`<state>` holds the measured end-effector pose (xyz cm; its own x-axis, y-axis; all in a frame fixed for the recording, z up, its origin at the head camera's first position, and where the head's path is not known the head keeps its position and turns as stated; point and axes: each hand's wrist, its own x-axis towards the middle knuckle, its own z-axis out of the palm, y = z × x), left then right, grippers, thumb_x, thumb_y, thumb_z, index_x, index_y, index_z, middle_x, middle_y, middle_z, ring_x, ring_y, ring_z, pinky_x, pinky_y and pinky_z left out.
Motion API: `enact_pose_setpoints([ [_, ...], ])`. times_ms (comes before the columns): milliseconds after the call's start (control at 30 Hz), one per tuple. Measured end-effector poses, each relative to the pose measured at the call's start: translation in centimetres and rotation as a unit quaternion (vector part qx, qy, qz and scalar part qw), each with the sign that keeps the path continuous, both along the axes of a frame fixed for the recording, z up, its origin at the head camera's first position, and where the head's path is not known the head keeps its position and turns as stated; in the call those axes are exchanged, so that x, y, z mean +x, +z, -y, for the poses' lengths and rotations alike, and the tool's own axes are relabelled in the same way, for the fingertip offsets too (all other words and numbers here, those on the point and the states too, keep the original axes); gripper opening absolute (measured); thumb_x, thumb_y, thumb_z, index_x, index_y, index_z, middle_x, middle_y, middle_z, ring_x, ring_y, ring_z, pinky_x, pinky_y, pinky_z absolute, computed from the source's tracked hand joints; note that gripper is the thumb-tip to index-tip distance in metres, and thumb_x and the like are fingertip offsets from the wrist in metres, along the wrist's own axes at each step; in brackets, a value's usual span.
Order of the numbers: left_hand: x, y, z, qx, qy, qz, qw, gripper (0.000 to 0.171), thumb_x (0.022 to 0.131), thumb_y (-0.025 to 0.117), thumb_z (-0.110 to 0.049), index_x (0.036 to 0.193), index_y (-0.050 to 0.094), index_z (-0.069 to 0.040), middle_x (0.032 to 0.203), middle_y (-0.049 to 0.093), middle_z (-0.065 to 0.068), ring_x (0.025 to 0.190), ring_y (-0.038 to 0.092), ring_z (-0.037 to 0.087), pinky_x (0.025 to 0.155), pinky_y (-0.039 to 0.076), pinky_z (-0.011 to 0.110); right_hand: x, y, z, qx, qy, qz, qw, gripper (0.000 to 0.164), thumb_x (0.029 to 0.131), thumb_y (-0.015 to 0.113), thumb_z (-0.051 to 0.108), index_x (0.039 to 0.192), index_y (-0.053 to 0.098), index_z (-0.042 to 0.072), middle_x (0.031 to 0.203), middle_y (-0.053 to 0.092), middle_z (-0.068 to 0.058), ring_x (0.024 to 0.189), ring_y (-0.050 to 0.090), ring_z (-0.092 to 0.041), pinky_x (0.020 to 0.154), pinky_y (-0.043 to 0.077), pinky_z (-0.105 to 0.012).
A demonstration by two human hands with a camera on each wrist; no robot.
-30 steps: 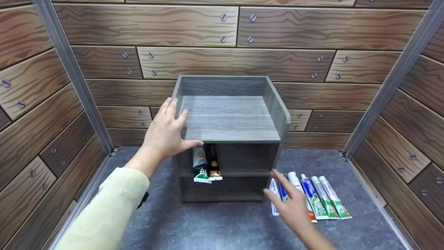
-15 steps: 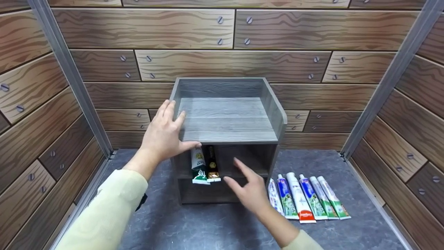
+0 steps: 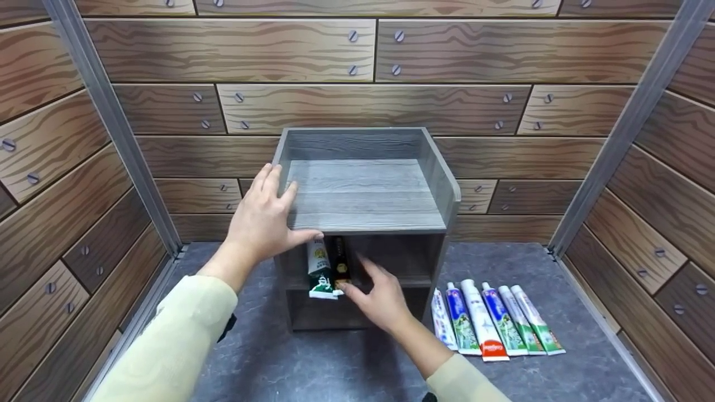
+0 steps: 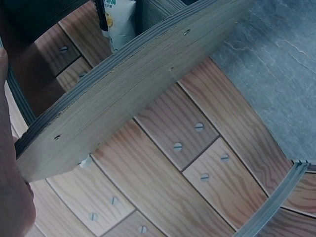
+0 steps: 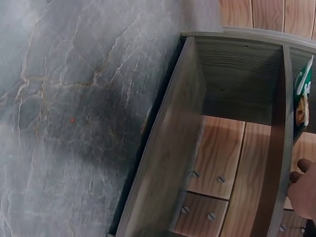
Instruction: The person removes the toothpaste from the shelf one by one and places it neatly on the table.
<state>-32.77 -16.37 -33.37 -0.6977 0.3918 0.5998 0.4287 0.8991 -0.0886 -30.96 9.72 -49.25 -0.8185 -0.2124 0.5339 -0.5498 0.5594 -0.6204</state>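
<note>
A small grey wooden shelf unit (image 3: 357, 192) stands on the floor, with a top tray and two compartments beneath. My left hand (image 3: 260, 218) rests on its left side panel, fingers spread and thumb along the front edge of the top board. In the upper compartment, a white and dark green toothpaste tube (image 3: 319, 267) lies at the left, its flat end sticking out. Beside it lies a black and gold toothpaste tube (image 3: 339, 257). My right hand (image 3: 381, 297) reaches in there, its thumb overlapping the black tube's flat end and its index finger extended to the right of it.
Several toothpaste tubes lie in a row on the grey marbled floor right of the unit, among them a white and red one (image 3: 485, 321) and a blue and green one (image 3: 504, 319). Wood-patterned walls (image 3: 301, 50) with metal corner posts enclose the space.
My right hand has moved left from over the row of tubes to the black tube in the upper compartment, uncovering the row. My left hand has stayed on the unit.
</note>
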Motion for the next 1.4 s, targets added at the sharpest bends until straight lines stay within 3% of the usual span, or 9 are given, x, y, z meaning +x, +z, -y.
enact_pose_setpoints([
  [233,0.1,0.0,-0.1,-0.001,-0.002,-0.009,1.0000,0.106,0.079,0.075,-0.080,0.144,0.063,0.002,0.155,0.043,0.037,0.148,0.037,0.052,0.121,0.038,0.057,-0.2,-0.5,0.6,-0.007,-0.021,0.037,0.999,0.071,0.094,0.080,0.048,0.150,0.061,0.008,0.141,0.067,-0.019,0.128,0.064,-0.038,0.107,0.052,-0.057],
  [700,0.2,0.2,0.3,-0.028,0.002,0.006,0.9996,0.108,0.080,0.071,-0.083,0.146,0.061,0.002,0.162,0.040,0.031,0.151,0.035,0.052,0.124,0.032,0.057,0.0,-1.3,1.6,0.016,-0.039,0.054,0.998,0.075,0.093,0.075,0.053,0.153,0.059,0.012,0.140,0.068,-0.017,0.125,0.065,-0.039,0.103,0.053,-0.058],
  [1400,0.1,0.1,0.1,-0.036,-0.007,-0.011,0.9993,0.106,0.081,0.070,-0.082,0.144,0.062,0.003,0.160,0.043,0.031,0.149,0.037,0.053,0.124,0.032,0.058,0.0,-1.1,2.0,0.007,-0.064,0.062,0.996,0.069,0.093,0.075,0.047,0.150,0.061,0.010,0.141,0.067,-0.017,0.124,0.065,-0.042,0.104,0.051,-0.059],
])
